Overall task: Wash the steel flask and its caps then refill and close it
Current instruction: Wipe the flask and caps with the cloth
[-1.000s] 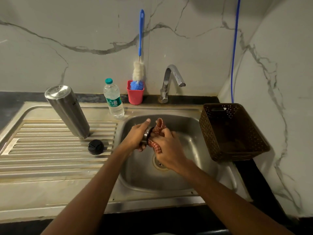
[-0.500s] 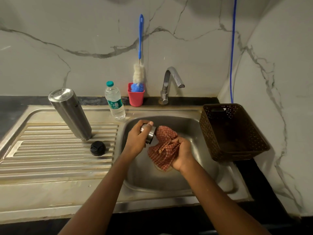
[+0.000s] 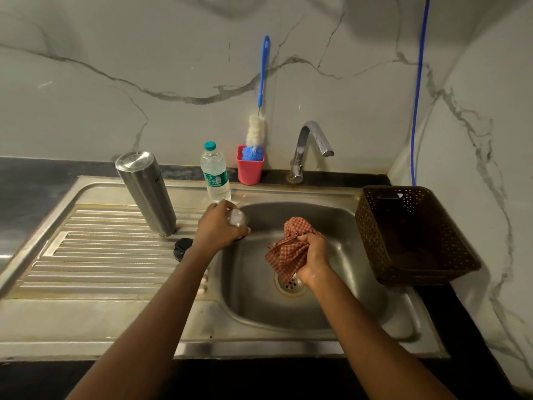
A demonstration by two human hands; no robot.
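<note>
Right hand (image 3: 313,258): over the middle of the sink basin (image 3: 288,316), just above the drain (image 3: 290,284). Fingers curl tight round a bunched red checked cloth (image 3: 288,252), and loose cloth hangs toward the drain.

Left hand (image 3: 220,226): at the basin's left rim, fingers wrapped over a small steel cap (image 3: 238,219). Only the cap's shiny side shows past the fingers. Cap and cloth are apart, with open basin between them.

Black cap (image 3: 182,248): on the drainboard (image 3: 86,255) left of the basin, just beside the left wrist, nothing touching it.

Steel flask (image 3: 147,193): stands on end on the drainboard, further left of the basin and behind the black cap, flat end up. Neither hand is on it.

Behind the basin's left corner: plastic water bottle (image 3: 215,174), capped. Behind the basin: red cup (image 3: 250,168) holding a bottle brush (image 3: 255,131), then the tap (image 3: 310,148), spout over the basin. Whether water is running can't be made out.

Right of the basin: brown perforated basket (image 3: 412,235) on the rim.
</note>
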